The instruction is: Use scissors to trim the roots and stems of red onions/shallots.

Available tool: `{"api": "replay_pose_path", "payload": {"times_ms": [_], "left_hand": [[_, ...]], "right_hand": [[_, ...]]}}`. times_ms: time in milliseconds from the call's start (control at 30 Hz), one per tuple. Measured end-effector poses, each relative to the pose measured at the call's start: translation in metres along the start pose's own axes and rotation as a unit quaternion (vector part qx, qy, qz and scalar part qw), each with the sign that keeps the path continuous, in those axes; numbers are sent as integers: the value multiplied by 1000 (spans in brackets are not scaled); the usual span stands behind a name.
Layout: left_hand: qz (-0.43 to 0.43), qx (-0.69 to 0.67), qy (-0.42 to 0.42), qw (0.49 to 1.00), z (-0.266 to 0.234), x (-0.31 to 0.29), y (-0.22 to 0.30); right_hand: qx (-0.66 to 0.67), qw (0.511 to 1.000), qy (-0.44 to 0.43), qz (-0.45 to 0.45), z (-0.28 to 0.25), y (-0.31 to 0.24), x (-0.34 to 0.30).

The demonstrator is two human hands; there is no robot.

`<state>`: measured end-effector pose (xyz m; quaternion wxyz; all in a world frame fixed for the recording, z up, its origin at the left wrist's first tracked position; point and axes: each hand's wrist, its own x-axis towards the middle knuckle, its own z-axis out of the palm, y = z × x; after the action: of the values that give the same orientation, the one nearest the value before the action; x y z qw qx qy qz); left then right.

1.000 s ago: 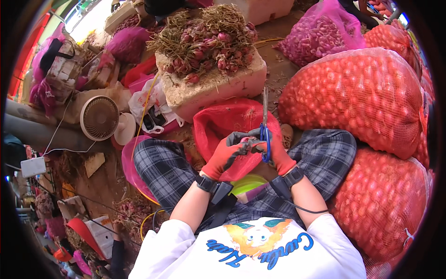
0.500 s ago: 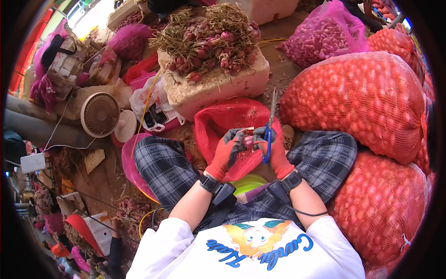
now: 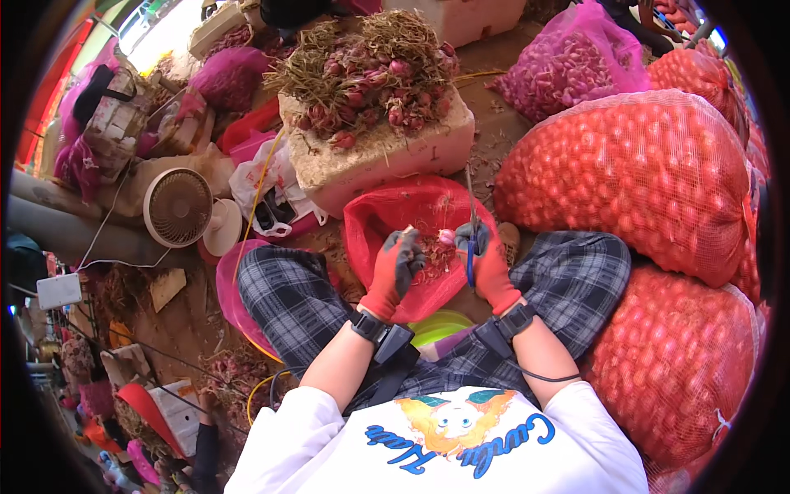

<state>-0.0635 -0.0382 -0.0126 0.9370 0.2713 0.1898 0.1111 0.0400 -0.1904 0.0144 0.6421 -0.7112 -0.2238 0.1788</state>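
Note:
My right hand (image 3: 491, 263), in a red glove with dark grey fingers, grips blue-handled scissors (image 3: 471, 251), blades pointing away from me. A purple-red shallot (image 3: 446, 237) sits at that hand's fingertips, apparently pinched there. My left hand (image 3: 397, 272), gloved alike, is closed, with a small pale scrap (image 3: 409, 230) showing at its fingertips. Both hands are over a red mesh bag (image 3: 370, 206) spread between my legs, with dry trimmings and shallot bits inside. Beyond it, a heap of shallots with dry stalks (image 3: 370, 82) lies on a foam box (image 3: 387, 160).
Full red mesh sacks (image 3: 625, 181) crowd my right side. A pink bag of shallots (image 3: 576, 62) stands at the back right. To my left are a small fan (image 3: 178, 206), a white plastic bag (image 3: 263, 185) and a yellow cord (image 3: 259, 185). A green basin (image 3: 440, 325) lies before me.
My hands have drawn apart. The left moved slightly toward me and away from the shallot, which now shows by the right fingertips; the scissors tilt more to the left.

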Motion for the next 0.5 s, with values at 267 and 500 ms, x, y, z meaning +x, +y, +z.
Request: {"api": "replay_pose_path", "payload": {"times_ms": [267, 500], "left_hand": [[-56, 259, 45, 963, 36, -19, 15], [-96, 209, -78, 970, 30, -17, 24]], "right_hand": [[-65, 989, -131, -3, 3, -11, -4], [218, 930, -205, 214, -13, -27, 4]]}}
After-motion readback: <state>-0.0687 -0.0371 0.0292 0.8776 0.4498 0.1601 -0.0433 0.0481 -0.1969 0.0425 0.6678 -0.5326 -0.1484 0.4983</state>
